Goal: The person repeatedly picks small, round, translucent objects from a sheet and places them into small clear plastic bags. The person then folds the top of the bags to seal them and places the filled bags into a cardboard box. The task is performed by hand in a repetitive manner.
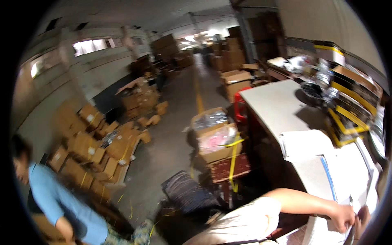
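My left hand (342, 216) is at the lower right, its arm reaching across from a pale sleeve. Its fingers are closed beside a small whitish piece too blurred to name. Close against it, my right hand (361, 221) shows only in part, in shadow at the picture's dark rim, with its fingers mostly hidden. Both hands are low over the white table (269, 100). A blue pen-like strip (328, 177) lies on white sheets (347, 175) just beyond them. Below the left hand is a white padded or folded item (316, 231).
Black-and-yellow boxes (350, 122) and a dark bowl (311, 89) stand on the table. Left of it are open cartons (216, 141) on a red stool-like stand and a dark cushioned seat (190, 192). A person in blue (67, 200) bends near stacked cartons (87, 147).
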The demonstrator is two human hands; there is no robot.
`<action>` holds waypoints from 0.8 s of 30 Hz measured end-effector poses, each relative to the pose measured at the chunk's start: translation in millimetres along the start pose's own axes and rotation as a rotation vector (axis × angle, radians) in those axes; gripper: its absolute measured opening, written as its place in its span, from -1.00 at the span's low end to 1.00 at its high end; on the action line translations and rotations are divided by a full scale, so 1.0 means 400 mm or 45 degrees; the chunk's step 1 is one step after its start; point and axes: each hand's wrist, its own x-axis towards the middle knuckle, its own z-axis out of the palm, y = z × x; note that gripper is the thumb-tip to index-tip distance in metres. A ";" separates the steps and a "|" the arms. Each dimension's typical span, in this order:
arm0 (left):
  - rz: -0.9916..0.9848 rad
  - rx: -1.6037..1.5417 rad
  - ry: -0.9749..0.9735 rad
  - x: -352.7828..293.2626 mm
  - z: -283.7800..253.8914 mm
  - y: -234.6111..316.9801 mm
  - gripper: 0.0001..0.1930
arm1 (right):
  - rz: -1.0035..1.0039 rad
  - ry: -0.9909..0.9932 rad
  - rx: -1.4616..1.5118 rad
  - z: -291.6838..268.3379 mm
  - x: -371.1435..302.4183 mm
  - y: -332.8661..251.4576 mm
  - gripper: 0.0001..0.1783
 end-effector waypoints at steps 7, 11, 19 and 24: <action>0.070 -0.028 0.090 -0.060 -0.111 0.103 -0.84 | 0.044 -0.069 -0.045 0.038 0.041 -0.152 -0.72; -0.022 0.089 -0.097 -0.048 -0.150 0.162 -0.91 | 0.200 -0.156 0.166 0.013 0.054 -0.159 -0.75; -0.020 0.150 -0.183 -0.016 -0.163 0.213 -0.86 | 0.344 -0.286 0.299 -0.011 0.044 -0.204 -0.78; -0.035 0.064 -0.206 -0.010 -0.168 0.224 -0.92 | 0.225 -0.358 0.068 0.024 0.036 -0.206 -0.75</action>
